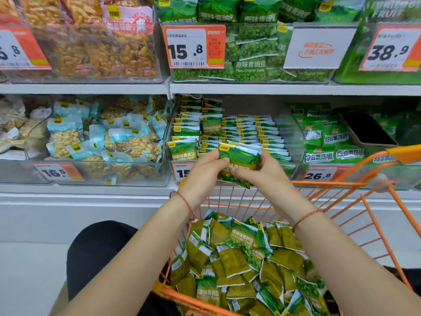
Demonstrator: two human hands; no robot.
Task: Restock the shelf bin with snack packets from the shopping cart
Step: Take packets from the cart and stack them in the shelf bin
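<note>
Head view: green snack packets [239, 165] are pinched upright, slightly tilted, between left hand [205, 172] and right hand [262, 172], before the shelf bin [298, 142], above the shopping cart [341, 185].

Both hands raised together, left hand [206, 169], right hand [262, 173], fingers pinching

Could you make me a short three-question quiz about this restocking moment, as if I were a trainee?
1. True or false: both hands hold the same small stack of green packets.
2. Where do the loose packets wait? A) orange cart B) floor C) top shelf
3. Fill in: the packets in the clear shelf bin stand in ____ rows.

Key: 1 true: left hand and right hand both grip it. 2 A. 3 neat.
</note>
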